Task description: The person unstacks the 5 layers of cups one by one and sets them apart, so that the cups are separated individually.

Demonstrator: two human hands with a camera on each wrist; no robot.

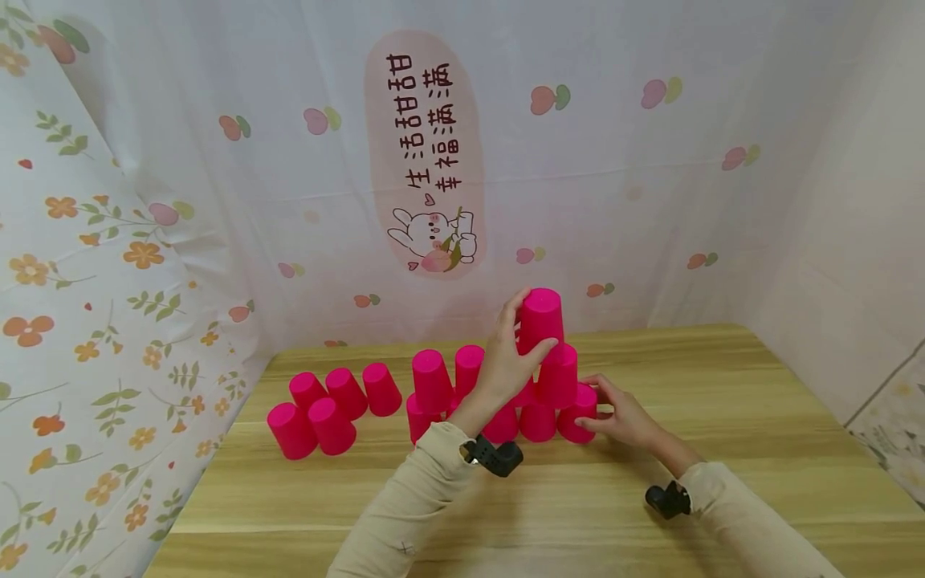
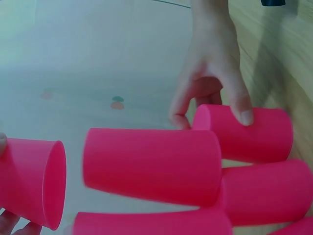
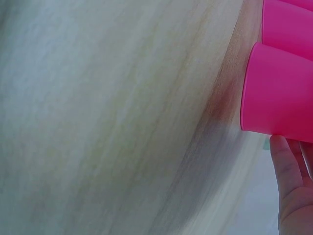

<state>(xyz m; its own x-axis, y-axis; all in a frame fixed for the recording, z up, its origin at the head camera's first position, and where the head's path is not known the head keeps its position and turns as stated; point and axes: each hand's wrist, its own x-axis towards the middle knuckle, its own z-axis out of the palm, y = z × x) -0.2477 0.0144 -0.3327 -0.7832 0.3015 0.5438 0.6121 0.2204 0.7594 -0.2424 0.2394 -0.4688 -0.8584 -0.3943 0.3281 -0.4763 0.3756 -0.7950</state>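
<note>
My left hand (image 1: 500,365) grips an upside-down pink plastic cup (image 1: 543,315) between thumb and fingers. In the left wrist view that held cup (image 2: 27,178) hangs apart from an upper-row cup (image 2: 151,164), with a gap under its rim. My right hand (image 1: 623,416) holds the bottom cup (image 1: 580,414) at the right end of the stack, thumb on its near side and fingers behind. The fingertips (image 3: 279,144) meet the side of this cup in the right wrist view. My left forearm covers part of the stacked rows.
To the left, several upside-down pink cups (image 1: 334,425) stand loose on the wooden table (image 1: 578,506). Two upper cups (image 1: 432,381) top the stack's left end. A printed curtain (image 1: 614,201) hangs close behind the table.
</note>
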